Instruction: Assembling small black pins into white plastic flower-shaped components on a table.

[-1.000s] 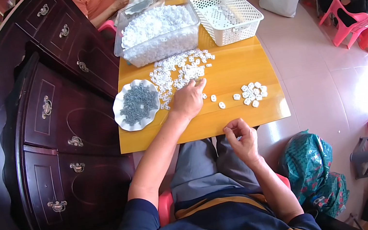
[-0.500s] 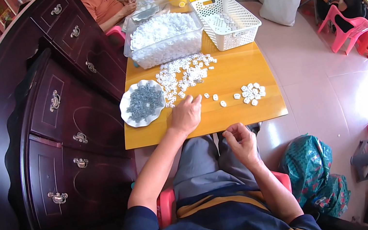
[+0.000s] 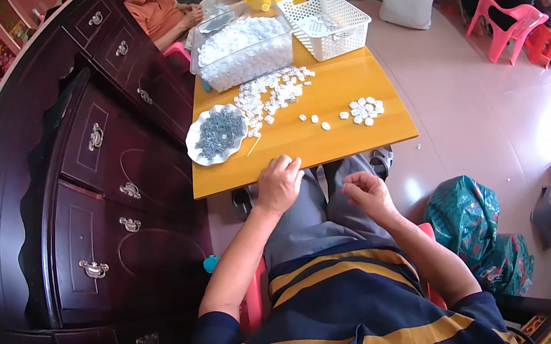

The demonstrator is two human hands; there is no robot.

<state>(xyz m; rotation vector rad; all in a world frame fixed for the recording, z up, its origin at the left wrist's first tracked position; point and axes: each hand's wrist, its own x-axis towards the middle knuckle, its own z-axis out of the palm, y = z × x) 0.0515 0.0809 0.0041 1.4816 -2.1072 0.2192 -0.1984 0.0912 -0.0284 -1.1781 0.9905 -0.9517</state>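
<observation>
Right hand (image 3: 368, 194): over the lap, nearer than the wooden table (image 3: 387, 137), fingers curled shut; whether they pinch anything, I cannot tell.
Left hand (image 3: 279, 183): loosely curled at the table's near edge, holding nothing visible.
White pieces (image 3: 362, 111): small cluster mid-table; reach from there, one piece at a time.
Grey plate (image 3: 216, 134): table's left side.
Heaped tub (image 3: 245, 50): table's far end.

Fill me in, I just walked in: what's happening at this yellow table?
A seated person sorts small white pieces on the yellow table. The left hand rests at its near edge; the right hand is curled over the lap, contents unclear. A white plate of grey bits sits left, a small sorted pile right.
</observation>
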